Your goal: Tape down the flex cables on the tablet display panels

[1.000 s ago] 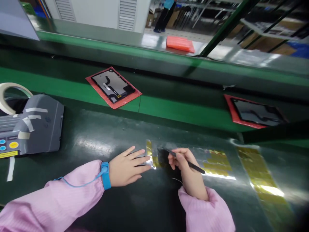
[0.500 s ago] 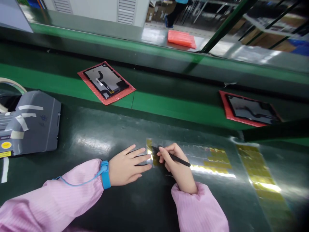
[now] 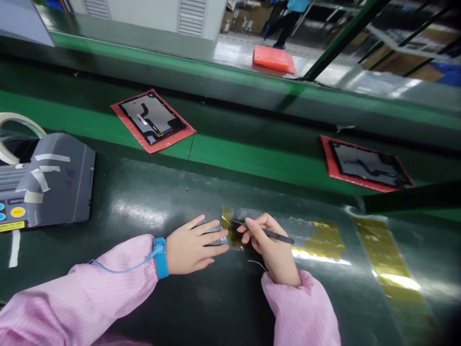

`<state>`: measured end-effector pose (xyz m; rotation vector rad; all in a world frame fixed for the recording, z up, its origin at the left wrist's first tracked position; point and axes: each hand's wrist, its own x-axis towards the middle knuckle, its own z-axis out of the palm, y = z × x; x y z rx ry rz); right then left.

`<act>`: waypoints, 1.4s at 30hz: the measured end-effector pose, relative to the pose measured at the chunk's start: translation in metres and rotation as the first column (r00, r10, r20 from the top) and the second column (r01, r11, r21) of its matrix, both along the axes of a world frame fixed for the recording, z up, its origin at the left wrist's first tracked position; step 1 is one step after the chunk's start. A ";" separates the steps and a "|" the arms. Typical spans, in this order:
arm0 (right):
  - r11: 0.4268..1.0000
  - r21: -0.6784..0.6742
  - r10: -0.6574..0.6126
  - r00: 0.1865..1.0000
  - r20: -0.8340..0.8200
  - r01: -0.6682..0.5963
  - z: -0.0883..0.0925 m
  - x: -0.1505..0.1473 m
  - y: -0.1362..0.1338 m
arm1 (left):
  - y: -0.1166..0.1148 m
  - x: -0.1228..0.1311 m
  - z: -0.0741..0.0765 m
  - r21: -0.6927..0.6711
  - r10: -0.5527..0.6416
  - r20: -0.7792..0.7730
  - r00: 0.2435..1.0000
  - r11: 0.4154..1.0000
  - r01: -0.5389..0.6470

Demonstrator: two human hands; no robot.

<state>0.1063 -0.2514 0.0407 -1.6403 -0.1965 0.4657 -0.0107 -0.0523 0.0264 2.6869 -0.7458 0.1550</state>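
Observation:
My left hand (image 3: 192,245) lies flat on the dark bench with its fingers stretched out, pressing the left end of a clear sheet (image 3: 306,235) that carries yellow tape pieces. A blue wrist strap (image 3: 161,257) sits on that wrist. My right hand (image 3: 268,245) pinches black tweezers (image 3: 268,232), whose tip rests on a yellow tape piece (image 3: 227,221) at the sheet's left end, just beyond my left fingertips.
A grey tape dispenser (image 3: 46,180) with a tape roll (image 3: 14,132) stands at the left. Two dark panels on red mats (image 3: 153,120) (image 3: 363,163) lie on the green conveyor behind. A second sheet of yellow tape (image 3: 385,259) lies at the right.
My right hand with the tweezers moved left toward my left fingertips, then edged slightly back. The panels on the conveyor drifted left. My left hand stayed flat.

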 end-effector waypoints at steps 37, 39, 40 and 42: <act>0.937 0.318 -0.190 0.975 0.111 0.147 -0.014 0.020 -0.019 | 0.134 -0.191 0.038 -0.855 0.585 -0.510 0.630 -0.262 -0.449; 0.985 0.100 -0.168 0.919 0.357 0.142 -0.015 0.023 -0.023 | 0.129 -0.177 0.038 -0.840 0.554 -0.519 0.651 -0.190 -0.508; 0.988 -0.016 -0.131 0.871 0.473 0.156 -0.017 0.025 -0.025 | 0.125 -0.168 0.038 -0.818 0.528 -0.537 0.658 -0.137 -0.558; 0.953 -0.210 -0.043 0.780 0.624 0.219 -0.024 0.029 -0.028 | 0.118 -0.143 0.039 -0.776 0.448 -0.570 0.689 -0.018 -0.630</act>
